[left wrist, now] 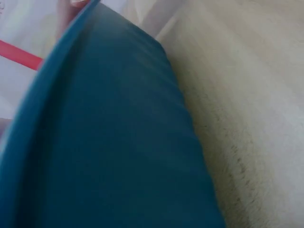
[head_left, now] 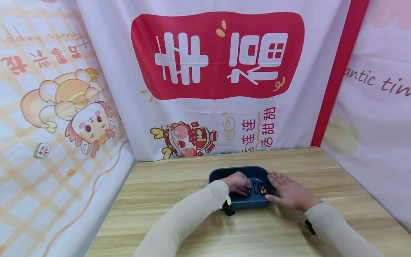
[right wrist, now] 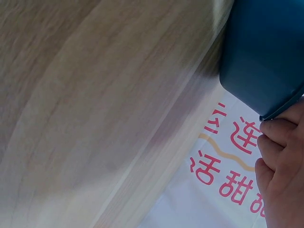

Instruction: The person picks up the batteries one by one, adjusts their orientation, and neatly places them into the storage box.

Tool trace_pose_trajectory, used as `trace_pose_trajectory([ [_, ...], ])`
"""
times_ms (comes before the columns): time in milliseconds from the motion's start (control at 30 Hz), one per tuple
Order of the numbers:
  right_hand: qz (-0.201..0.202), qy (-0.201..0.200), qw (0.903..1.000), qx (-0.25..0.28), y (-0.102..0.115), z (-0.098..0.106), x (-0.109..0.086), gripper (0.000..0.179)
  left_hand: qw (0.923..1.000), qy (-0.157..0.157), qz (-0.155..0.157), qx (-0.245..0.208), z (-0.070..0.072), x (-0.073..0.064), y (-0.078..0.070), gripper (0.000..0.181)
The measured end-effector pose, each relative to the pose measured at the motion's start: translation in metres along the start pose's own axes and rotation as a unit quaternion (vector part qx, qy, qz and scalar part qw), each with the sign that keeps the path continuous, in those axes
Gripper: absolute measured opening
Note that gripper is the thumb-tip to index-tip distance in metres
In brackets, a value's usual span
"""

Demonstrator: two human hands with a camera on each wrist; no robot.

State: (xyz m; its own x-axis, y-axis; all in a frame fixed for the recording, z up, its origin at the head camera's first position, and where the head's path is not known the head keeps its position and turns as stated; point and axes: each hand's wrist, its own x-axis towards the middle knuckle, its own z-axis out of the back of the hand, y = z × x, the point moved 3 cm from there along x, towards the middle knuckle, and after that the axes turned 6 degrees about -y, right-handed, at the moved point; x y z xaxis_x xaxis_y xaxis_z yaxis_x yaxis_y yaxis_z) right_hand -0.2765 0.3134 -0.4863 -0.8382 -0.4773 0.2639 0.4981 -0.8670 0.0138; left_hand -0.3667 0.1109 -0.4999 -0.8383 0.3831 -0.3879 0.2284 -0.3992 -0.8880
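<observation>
A dark blue rectangular plastic box (head_left: 245, 204) stands on the table, its side wall (left wrist: 114, 123) filling much of the left wrist view. My left hand (head_left: 237, 182) reaches down inside, fingers bent, pinching a small dark battery (head_left: 249, 191) near the floor of the box; the palm hides the box's left part. Just right of those fingertips lie a black battery (head_left: 255, 188) and a black-and-copper battery (head_left: 262, 188). At the box's right end rests my right hand (head_left: 290, 191), fingers extended at the far corner and thumb at the near rim. In the right wrist view its fingers (right wrist: 275, 145) touch the rim.
The wood-grain table (head_left: 154, 200) extends around the box. Behind it hangs a printed white cloth (head_left: 109, 53) with a red panel, and more printed cloths stand at the left (head_left: 48, 150) and right (head_left: 379, 125). Black wrist cameras (head_left: 229, 208) sit on both sleeves.
</observation>
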Motion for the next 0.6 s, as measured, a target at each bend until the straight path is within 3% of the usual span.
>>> trace_pose_trajectory([
  [233,0.007,-0.006,1.0000,-0.001,0.001,0.000,0.001,0.090,0.9986,-0.035,-0.011,0.037,-0.007,0.002,0.002,0.003],
  [433,0.010,-0.005,0.9999,-0.001,0.000,0.000,0.001,0.090,0.9929,-0.075,-0.021,0.091,-0.016,0.010,0.000,0.030],
  [600,0.005,-0.002,1.0000,-0.001,-0.001,0.000,0.002,0.089,0.9901,-0.083,-0.022,0.111,-0.023,0.010,-0.006,0.020],
])
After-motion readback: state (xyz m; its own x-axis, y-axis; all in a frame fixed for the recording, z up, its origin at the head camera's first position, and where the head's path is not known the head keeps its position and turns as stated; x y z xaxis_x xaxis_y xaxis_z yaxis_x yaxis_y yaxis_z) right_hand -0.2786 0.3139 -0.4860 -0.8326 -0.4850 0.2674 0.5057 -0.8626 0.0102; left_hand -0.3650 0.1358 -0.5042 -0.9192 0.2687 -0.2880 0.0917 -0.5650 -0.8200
